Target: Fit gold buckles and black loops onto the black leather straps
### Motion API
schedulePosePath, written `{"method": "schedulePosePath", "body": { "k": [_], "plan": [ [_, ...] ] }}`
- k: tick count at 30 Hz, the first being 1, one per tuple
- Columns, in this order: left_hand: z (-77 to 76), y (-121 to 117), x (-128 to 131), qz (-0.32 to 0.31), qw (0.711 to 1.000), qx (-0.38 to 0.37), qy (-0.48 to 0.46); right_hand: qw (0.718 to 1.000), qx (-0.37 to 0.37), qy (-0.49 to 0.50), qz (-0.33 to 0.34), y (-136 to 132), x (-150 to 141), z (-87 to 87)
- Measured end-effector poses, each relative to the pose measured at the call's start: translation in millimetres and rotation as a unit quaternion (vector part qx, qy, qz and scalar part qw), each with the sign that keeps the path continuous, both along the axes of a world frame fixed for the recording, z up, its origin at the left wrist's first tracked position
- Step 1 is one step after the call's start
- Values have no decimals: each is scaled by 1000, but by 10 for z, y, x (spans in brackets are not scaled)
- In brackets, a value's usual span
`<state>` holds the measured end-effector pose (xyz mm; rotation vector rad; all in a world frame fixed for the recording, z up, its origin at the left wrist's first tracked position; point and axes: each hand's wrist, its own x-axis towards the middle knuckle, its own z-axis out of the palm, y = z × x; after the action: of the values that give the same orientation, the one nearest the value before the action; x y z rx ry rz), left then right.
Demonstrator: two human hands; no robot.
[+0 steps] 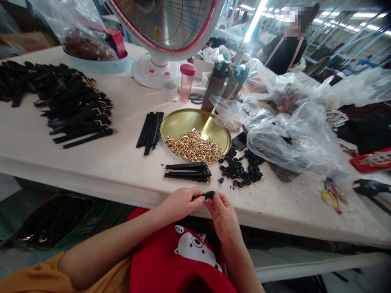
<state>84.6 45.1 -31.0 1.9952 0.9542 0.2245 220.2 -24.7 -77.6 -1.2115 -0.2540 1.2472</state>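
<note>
My left hand (180,204) and right hand (222,215) hold a small black piece (207,195) between narrow fingers, and a loose pinch could drop it below the table (91,171).

We count two hands, the left hand (180,204) and the right hand (222,216), pinching one black tab (207,195) between them. Before us lie three black straps (187,173), one brass tray (189,120), two drink flasks (214,83), one pink-lidded cup (186,83), one electric fan (165,24), and beyond them one co-worker (285,53).
</note>
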Motion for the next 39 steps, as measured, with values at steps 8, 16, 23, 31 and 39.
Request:
{"method": "schedulePosePath", "body": {
  "k": [8, 16, 23, 31, 39],
  "plan": [
    [-5, 50, -110, -85, 994, 57, 29, 985, -8, -124, 117, -110, 108, -6],
    [69, 41, -145, -122, 992, 25, 27, 973, 13, -178, 150, -174, 60, 95],
    [102, -119, -104, -72, 997, 1, -27, 983, 8, -120, 140, -199, 125, 197],
    [140, -194, -189, -32, 995, -59, -71, 987, 38, -1, 157, -190, -128, 185],
    [93, -104, -218, -16, 984, -153, -91, 988, 61, 27, 141, -148, -76, 205]
  ]
}}
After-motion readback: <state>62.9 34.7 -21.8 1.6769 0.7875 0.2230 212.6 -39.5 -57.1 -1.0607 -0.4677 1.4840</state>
